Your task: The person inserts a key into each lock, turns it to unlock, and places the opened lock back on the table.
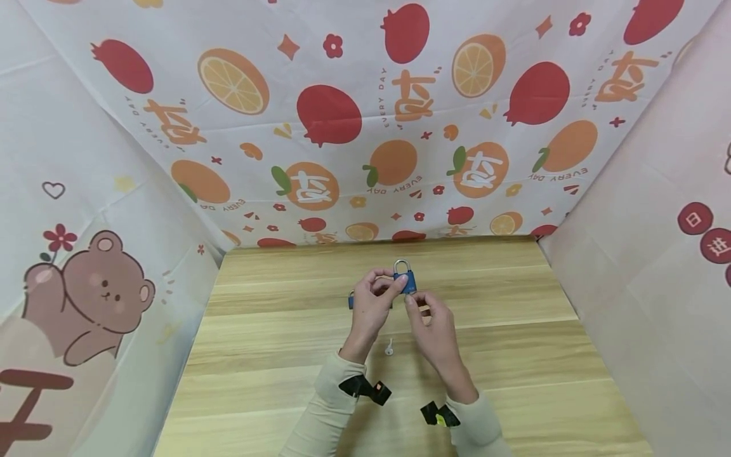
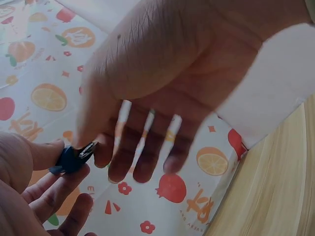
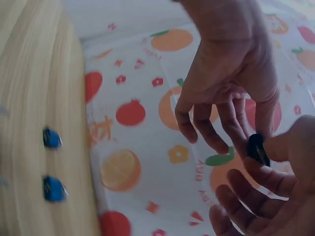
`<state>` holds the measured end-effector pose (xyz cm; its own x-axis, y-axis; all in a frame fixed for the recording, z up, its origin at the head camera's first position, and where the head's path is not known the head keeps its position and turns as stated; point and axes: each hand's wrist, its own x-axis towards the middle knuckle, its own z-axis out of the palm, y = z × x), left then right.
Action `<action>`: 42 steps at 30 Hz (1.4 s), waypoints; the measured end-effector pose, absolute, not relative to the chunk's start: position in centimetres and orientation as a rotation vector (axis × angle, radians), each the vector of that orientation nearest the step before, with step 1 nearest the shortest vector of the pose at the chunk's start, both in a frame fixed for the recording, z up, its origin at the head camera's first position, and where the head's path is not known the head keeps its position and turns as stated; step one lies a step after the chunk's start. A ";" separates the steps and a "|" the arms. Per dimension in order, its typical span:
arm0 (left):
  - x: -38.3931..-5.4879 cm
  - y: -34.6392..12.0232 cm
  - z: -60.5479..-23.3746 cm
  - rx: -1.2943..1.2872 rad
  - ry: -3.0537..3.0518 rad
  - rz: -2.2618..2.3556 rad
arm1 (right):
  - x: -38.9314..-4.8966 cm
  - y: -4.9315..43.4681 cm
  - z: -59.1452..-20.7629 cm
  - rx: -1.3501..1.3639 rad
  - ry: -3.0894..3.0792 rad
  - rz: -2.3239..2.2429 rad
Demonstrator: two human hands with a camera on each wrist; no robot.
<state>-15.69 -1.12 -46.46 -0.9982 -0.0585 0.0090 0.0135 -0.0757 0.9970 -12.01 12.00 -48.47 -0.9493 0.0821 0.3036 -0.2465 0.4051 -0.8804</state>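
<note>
A blue padlock (image 1: pixel 405 281) with a silver shackle pointing up is held between the thumb and fingers of my left hand (image 1: pixel 368 308). My right hand (image 1: pixel 435 327) is at the padlock's underside, thumb and forefinger pinching what looks like a small key, mostly hidden by the fingertips. In the left wrist view, the padlock (image 2: pixel 69 161) shows its metallic bottom face between the two hands. A small silver key (image 1: pixel 389 347) lies on the table below the hands. Two more blue padlocks, one (image 3: pixel 51 138) beside the other (image 3: pixel 53 189), rest on the table in the right wrist view.
The wood-grain table (image 1: pixel 257 355) meets a fruit-printed cloth wall (image 1: pixel 354 222) at its back edge. Cloth walls also stand on the left and right sides. In the head view, my left hand partly covers the padlocks lying behind it.
</note>
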 end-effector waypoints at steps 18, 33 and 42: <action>-15.8 -1.0 -46.8 0.065 -2.094 -2.260 | -11.7 11.0 -48.0 0.224 -2.356 0.691; -16.0 -0.9 -46.7 0.125 -2.187 -2.279 | -11.9 10.9 -48.7 0.219 -2.329 0.734; -16.1 -0.7 -46.5 0.127 -2.194 -2.298 | -11.9 11.2 -48.8 0.242 -2.354 0.722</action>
